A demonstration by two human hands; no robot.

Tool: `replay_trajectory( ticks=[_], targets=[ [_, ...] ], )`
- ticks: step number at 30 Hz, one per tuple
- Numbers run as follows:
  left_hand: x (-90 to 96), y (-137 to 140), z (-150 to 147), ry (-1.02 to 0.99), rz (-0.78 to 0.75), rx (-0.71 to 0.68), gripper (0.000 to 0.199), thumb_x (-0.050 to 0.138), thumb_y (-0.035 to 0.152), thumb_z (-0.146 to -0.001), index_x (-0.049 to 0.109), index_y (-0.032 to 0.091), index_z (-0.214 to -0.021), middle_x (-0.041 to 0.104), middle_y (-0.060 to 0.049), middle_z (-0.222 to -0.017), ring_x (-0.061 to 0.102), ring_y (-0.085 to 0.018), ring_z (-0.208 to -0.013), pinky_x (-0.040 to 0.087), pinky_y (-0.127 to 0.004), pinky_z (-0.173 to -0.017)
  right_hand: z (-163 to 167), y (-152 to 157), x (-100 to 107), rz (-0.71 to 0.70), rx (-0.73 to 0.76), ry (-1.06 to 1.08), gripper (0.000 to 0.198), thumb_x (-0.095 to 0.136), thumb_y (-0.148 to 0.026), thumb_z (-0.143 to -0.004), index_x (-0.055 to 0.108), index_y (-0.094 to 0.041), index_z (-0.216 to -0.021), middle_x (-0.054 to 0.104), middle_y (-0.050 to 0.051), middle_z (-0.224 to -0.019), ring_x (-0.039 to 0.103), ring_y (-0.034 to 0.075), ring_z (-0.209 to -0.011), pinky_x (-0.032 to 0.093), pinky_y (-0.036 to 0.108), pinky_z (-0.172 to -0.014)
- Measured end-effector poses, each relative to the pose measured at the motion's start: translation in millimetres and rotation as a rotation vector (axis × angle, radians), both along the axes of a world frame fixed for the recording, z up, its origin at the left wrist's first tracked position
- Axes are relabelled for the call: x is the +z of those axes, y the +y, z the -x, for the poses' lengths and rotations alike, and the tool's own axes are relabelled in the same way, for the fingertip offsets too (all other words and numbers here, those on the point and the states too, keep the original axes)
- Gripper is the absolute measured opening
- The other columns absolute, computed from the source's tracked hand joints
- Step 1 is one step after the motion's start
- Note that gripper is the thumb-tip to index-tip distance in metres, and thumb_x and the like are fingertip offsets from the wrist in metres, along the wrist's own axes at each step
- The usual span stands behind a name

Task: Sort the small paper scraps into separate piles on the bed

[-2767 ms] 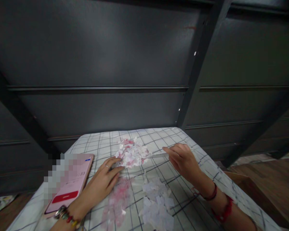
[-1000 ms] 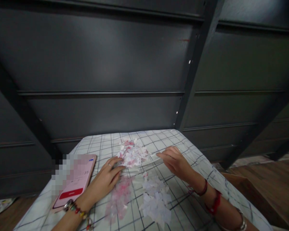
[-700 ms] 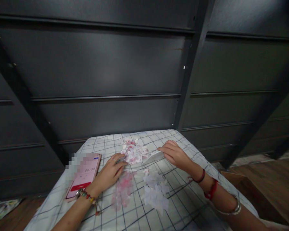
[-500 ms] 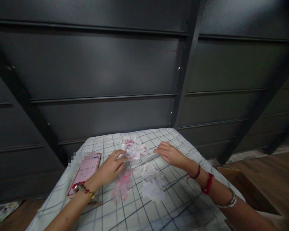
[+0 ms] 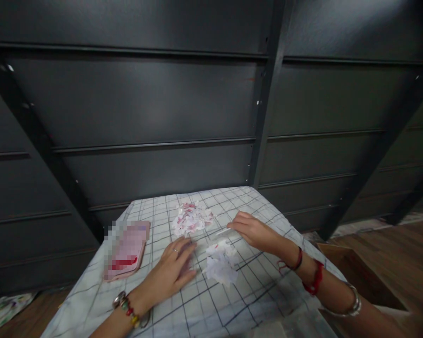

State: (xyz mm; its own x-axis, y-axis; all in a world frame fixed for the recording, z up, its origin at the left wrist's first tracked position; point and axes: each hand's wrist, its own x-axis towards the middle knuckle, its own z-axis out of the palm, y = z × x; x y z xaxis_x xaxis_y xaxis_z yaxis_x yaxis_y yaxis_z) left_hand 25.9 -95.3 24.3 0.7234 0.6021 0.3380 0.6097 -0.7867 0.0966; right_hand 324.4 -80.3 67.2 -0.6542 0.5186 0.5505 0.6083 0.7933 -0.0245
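Note:
My left hand (image 5: 174,265) lies low over the tablecloth with its fingers apart, covering the spot of the pink scraps; only a hint of pink shows under the fingers. In my right hand (image 5: 252,230) a thin, flat whitish strip (image 5: 223,232) is pinched; its exact kind is unclear. The strip points left, just above a pile of white paper scraps (image 5: 222,267). Farther back sits a pile of mixed white and pink paper scraps (image 5: 193,219), apart from both hands.
A pink-cased phone (image 5: 129,249), partly blurred out, lies on the left of the checked tablecloth (image 5: 197,310). Dark metal panels (image 5: 155,103) rise behind the table. An open cardboard box (image 5: 359,277) stands at right on the wooden floor.
My left hand has moved from beside the mixed pile toward me, over the pink scraps. The right hand, still pinching the strip, has shifted slightly. The view has tilted a little.

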Motion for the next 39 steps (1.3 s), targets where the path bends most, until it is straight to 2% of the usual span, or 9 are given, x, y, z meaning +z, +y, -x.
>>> replay_trajectory(
  ticks=[6,12,17,22,28,32,35,39],
  targets=[
    [-6.5,-11,3,0.029,0.027,-0.049,0.052,0.047,0.041,-0.089,0.032,0.023,-0.135,0.038,-0.011,-0.137,0.031,-0.030,-0.128,0.035,-0.050,-0.102,-1,-9,1,-0.013,-0.012,0.011,0.025,0.035,-0.011,-0.090,0.057,-0.014,-0.101,0.056,0.006,-0.078,0.046,0.017,-0.079,0.044,0.031,-0.072],
    [-9.1,-23,6,0.069,-0.001,-0.067,0.053,0.047,0.039,-0.089,0.029,0.023,-0.137,0.032,-0.012,-0.141,0.025,-0.031,-0.131,0.032,-0.055,-0.102,-4,-19,-4,0.012,0.043,-0.035,0.020,0.038,-0.012,-0.089,0.058,-0.016,-0.091,0.055,0.004,-0.075,0.045,0.015,-0.074,0.044,0.030,-0.071],
    [-13.5,-30,11,0.091,-0.027,-0.053,0.053,0.047,0.035,-0.089,0.028,0.023,-0.137,0.033,-0.013,-0.140,0.027,-0.031,-0.130,0.032,-0.055,-0.102,-1,-27,-6,-0.016,0.051,0.022,0.026,0.033,-0.008,-0.089,0.056,-0.015,-0.099,0.057,0.005,-0.080,0.047,0.015,-0.078,0.043,0.031,-0.073],
    [-12.9,-33,11,0.056,-0.033,-0.012,0.053,0.047,0.037,-0.088,0.030,0.019,-0.136,0.037,-0.014,-0.138,0.029,-0.031,-0.129,0.032,-0.052,-0.103,1,-28,-8,-0.015,0.121,0.016,0.023,0.037,-0.008,-0.088,0.058,-0.017,-0.087,0.059,0.003,-0.076,0.047,0.015,-0.077,0.042,0.030,-0.072],
    [-13.9,-34,3,0.071,-0.017,-0.019,0.056,0.048,0.037,-0.088,0.028,0.020,-0.137,0.038,-0.013,-0.138,0.028,-0.030,-0.129,0.031,-0.051,-0.103,3,-29,-4,-0.018,0.131,0.078,0.024,0.035,-0.008,-0.088,0.058,-0.017,-0.089,0.060,0.005,-0.079,0.048,0.015,-0.081,0.044,0.029,-0.075],
    [-17.9,-32,-9,0.084,-0.023,-0.022,0.055,0.049,0.039,-0.087,0.035,0.016,-0.134,0.039,-0.015,-0.136,0.029,-0.032,-0.129,0.028,-0.053,-0.104,1,-32,-1,-0.015,0.162,0.030,0.026,0.036,-0.008,-0.088,0.059,-0.018,-0.083,0.060,0.003,-0.074,0.049,0.014,-0.078,0.045,0.027,-0.073],
    [-19.6,-32,-17,0.104,-0.022,-0.026,0.053,0.051,0.040,-0.085,0.041,0.016,-0.131,0.043,-0.014,-0.133,0.030,-0.034,-0.128,0.024,-0.058,-0.104,-10,-34,1,-0.017,0.121,0.020,0.024,0.036,-0.009,-0.088,0.059,-0.018,-0.084,0.059,0.003,-0.075,0.049,0.014,-0.077,0.045,0.027,-0.073],
    [-19.2,-31,-27,0.122,-0.018,-0.036,0.054,0.053,0.039,-0.083,0.041,0.016,-0.130,0.046,-0.014,-0.131,0.030,-0.034,-0.128,0.018,-0.060,-0.104,-24,-36,-1,-0.043,-0.026,0.009,0.027,0.033,-0.007,-0.087,0.058,-0.015,-0.094,0.059,0.006,-0.080,0.048,0.016,-0.080,0.045,0.030,-0.073]
  ],
)
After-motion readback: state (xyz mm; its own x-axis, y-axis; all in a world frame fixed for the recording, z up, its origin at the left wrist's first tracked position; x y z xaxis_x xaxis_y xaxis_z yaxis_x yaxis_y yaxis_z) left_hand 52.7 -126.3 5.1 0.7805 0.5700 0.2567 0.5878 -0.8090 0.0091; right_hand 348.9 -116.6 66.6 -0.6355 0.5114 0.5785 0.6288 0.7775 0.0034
